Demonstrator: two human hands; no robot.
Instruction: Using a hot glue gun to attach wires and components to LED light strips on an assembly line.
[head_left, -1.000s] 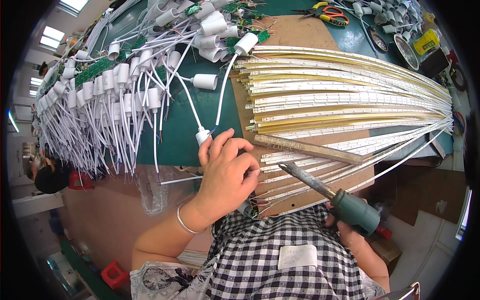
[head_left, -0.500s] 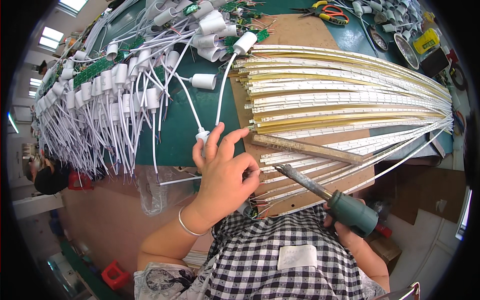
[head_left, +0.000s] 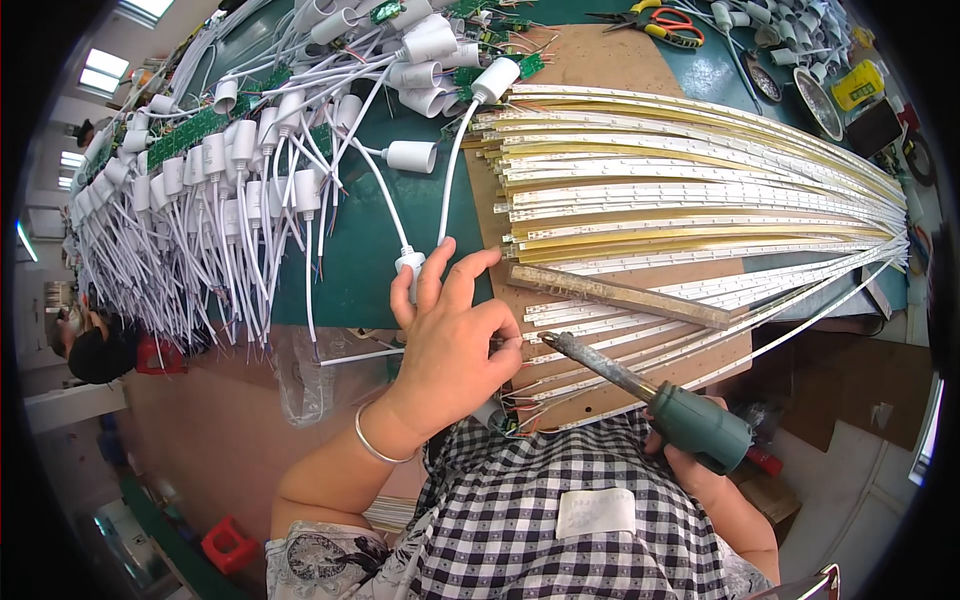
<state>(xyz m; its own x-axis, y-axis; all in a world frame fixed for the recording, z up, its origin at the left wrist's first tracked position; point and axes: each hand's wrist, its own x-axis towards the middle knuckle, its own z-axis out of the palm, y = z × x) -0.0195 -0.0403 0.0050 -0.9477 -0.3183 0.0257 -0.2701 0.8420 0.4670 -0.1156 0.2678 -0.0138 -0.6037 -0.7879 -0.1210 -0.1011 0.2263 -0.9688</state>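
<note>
The left hand (head_left: 450, 345) curls thumb and index finger together; whether they pinch anything, I cannot tell. 1 smooth white plastic socket (head_left: 409, 264) sits just beyond its little finger; thin flat strips (head_left: 640, 195) fan rightward. The right hand (head_left: 690, 472) grips a rounded green soldering iron (head_left: 700, 428), its rough metal tip near the left thumb.

We see left forearm angled up, left hand (head_left: 455, 345) back facing us, outer fingers extended and spread, thumb side bent in; right hand (head_left: 689, 477) low, partly hidden, curled gripping.
</note>
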